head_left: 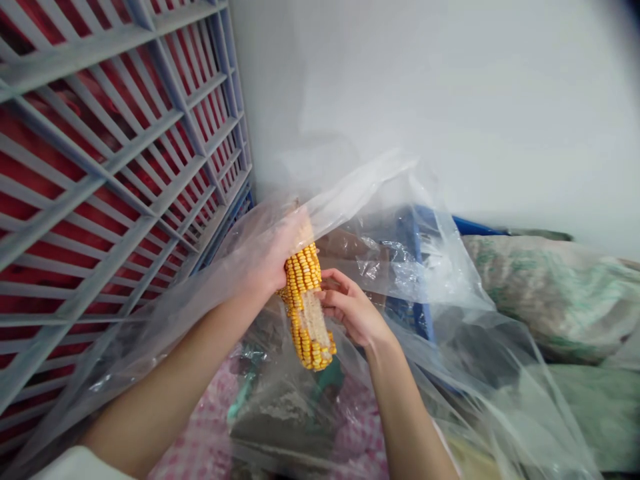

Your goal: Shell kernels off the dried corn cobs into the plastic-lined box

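While the left hand (279, 257) grips the corn ear (303, 270) by its upper part, partly veiled by clear plastic film (380, 175), the right hand (353, 310) sits half-curled at the bared strip (315, 319); can't tell if it's pinching anything. Step looks like stripping kernels, only partly done, with the ear tilted between both hands above pink checked fabric (213, 407). Next move likely needs a firm left hold and right-thumb pressure along the strip's edge.
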The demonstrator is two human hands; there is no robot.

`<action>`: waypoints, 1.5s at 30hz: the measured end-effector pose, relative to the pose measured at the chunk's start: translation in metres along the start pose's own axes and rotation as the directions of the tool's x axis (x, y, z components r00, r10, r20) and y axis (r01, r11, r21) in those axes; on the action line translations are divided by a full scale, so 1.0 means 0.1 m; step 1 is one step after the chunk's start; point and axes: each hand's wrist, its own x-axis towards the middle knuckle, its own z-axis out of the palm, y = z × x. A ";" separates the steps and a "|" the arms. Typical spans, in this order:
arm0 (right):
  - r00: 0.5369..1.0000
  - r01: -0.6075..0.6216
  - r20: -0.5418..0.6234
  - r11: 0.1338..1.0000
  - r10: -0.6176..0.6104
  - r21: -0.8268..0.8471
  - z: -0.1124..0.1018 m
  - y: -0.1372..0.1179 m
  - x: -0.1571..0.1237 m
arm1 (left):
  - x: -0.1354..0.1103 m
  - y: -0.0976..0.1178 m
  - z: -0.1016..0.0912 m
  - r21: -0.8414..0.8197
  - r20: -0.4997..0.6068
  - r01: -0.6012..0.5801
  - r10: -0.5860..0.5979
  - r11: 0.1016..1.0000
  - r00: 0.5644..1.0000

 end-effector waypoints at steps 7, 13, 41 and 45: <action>1.000 -0.027 -0.005 0.999 0.027 0.024 -0.04 -0.04 -0.03 | 0.00 0.07 0.02 0.013 -0.046 0.095 -0.094 0.995 0.994; 0.995 -0.085 0.052 0.995 0.083 0.045 -0.08 -0.10 -0.07 | -0.01 0.02 0.06 0.001 -0.007 0.009 -0.009 1.000 1.000; 0.992 -0.084 -0.089 0.991 0.093 0.103 0.08 0.06 0.02 | 0.03 -0.09 0.01 0.043 0.019 -0.045 0.044 0.998 0.999; 0.992 -0.070 -0.102 0.992 0.081 0.103 0.09 0.07 0.02 | 0.03 -0.10 0.01 0.044 0.014 -0.021 0.021 0.999 1.000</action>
